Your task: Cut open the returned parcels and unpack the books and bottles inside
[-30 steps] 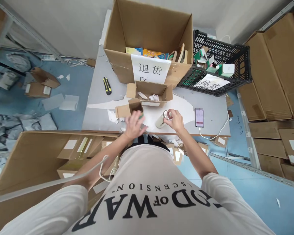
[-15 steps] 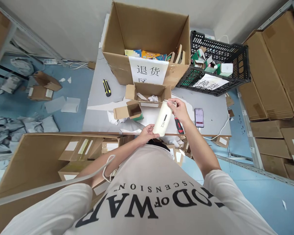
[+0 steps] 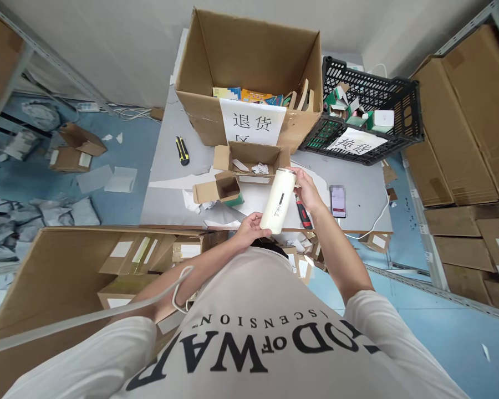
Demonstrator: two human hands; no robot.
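Note:
A cream-coloured bottle (image 3: 278,202) with dark lettering is held tilted over the table's front edge. Its base rests in my left hand (image 3: 251,229), whose fingers are closed about the lower end. My right hand (image 3: 307,190) grips the top from the side, fingers partly hidden behind the bottle. Just beyond it stands an open small carton (image 3: 253,152) with crumpled paper inside. To the left lies an opened little box (image 3: 218,189), brown with a green side. A red and black tool (image 3: 303,212) lies under my right wrist.
A large cardboard box (image 3: 249,55) of books stands at the back, beside a black crate (image 3: 374,100) of small boxes. A yellow-black utility knife (image 3: 182,151) lies left, a phone (image 3: 338,200) with cable right. A big carton (image 3: 66,266) of parcels stands at my left.
My right hand has shifted its hold from the front of the bottle's top to its right side, uncovering the lid. The bottle has turned slightly; my left hand stays at the base.

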